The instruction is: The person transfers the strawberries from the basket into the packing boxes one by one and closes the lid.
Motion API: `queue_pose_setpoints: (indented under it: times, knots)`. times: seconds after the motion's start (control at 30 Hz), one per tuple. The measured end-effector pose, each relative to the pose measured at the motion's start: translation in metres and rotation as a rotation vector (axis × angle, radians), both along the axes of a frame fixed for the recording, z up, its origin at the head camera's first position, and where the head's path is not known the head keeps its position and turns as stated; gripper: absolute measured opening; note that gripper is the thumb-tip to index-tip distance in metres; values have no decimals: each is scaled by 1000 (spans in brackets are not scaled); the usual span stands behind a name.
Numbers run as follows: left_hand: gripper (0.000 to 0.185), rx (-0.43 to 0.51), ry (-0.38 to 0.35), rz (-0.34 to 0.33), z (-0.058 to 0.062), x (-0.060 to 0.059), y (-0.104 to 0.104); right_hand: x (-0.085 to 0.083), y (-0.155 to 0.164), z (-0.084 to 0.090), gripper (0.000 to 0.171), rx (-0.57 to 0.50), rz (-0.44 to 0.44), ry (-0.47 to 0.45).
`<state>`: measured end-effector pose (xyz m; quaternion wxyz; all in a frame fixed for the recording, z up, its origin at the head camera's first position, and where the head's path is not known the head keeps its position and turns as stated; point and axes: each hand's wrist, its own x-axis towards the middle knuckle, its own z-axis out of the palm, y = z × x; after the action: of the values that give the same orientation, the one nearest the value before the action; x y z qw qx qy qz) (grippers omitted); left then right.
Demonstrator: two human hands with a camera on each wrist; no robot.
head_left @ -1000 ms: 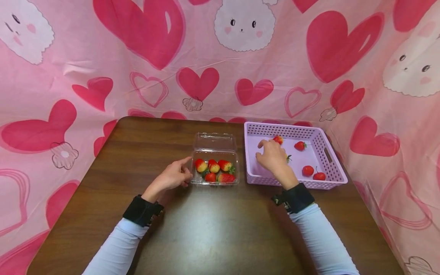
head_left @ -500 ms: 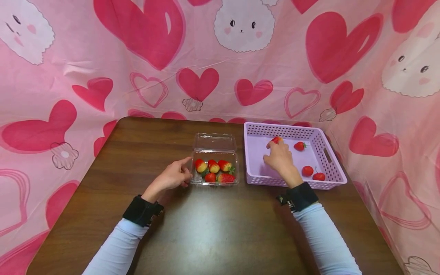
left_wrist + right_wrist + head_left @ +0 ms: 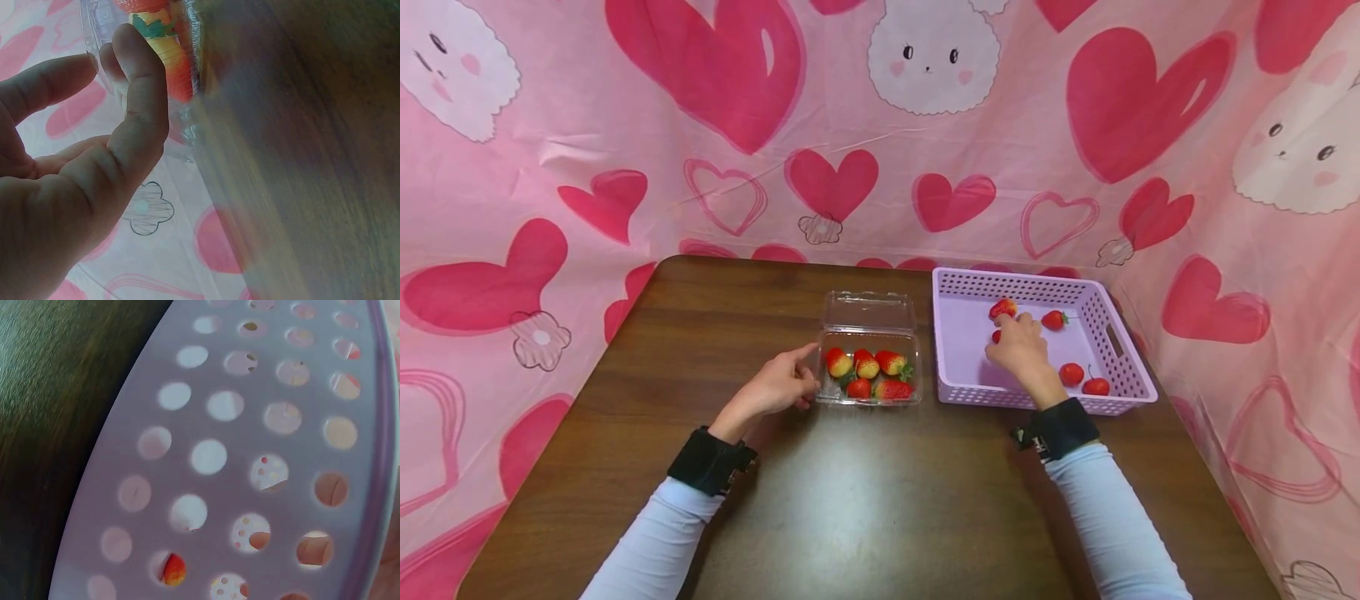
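Observation:
In the head view, a clear hinged plastic clamshell (image 3: pixel 868 312) lies with its lid folded back and several red and yellow strawberries (image 3: pixel 838 362) inside. My left hand (image 3: pixel 775 385) touches its left side with index finger and thumb spread; the left wrist view shows the fingertips (image 3: pixel 131 40) at the clear wall. Inside the lilac basket (image 3: pixel 942 342), my right hand (image 3: pixel 1021 346) has thumb and index finger around a strawberry (image 3: pixel 997 336), mostly hidden beneath the hand. Just beyond the fingers lies another strawberry (image 3: pixel 1002 309).
A small leafy strawberry (image 3: pixel 1055 320), a round red fruit (image 3: pixel 1071 374) and a stemmed cherry-like fruit (image 3: pixel 1096 386) lie in the basket. Its perforated side (image 3: pixel 206 425) fills the right wrist view. A pink heart-print cloth (image 3: pixel 850 108) hangs behind the brown table (image 3: pixel 850 500).
My right hand has moved right within the basket and lowered onto the strawberry, its fingers drawing in. The far strawberry shows more fully. My left hand stays at the clamshell.

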<state>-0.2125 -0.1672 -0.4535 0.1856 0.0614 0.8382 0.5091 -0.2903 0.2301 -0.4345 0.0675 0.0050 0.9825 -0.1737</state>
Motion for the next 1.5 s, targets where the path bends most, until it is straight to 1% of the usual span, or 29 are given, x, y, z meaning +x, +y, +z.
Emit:
queue_pose_setpoints:
  times: [0.17,0.43,0.63,0.93,1.17,1.33,1.5]
  knots:
    - [74,3,5,-4,-1,0,0,-2,4,-1,66,-5,-10,-27]
    - [73,-4,-3,-1,0,1,0,-7,11,-4,70,-24,-2,-72]
    - [73,-2,-6,-3,0,1,0,-12,16,-6,72,-11,15,-90]
    - [74,5,-8,-3,-1,0,0,-13,20,-10,69,16,27,-113]
    - [74,0,-5,0,-1,0,0,-13,20,-10,68,32,48,-168]
    - [74,-2,-5,3,0,0,1,-12,21,-7,65,3,35,-179]
    - [74,-5,-1,1,0,0,0,-13,21,-6,59,-16,36,-168]
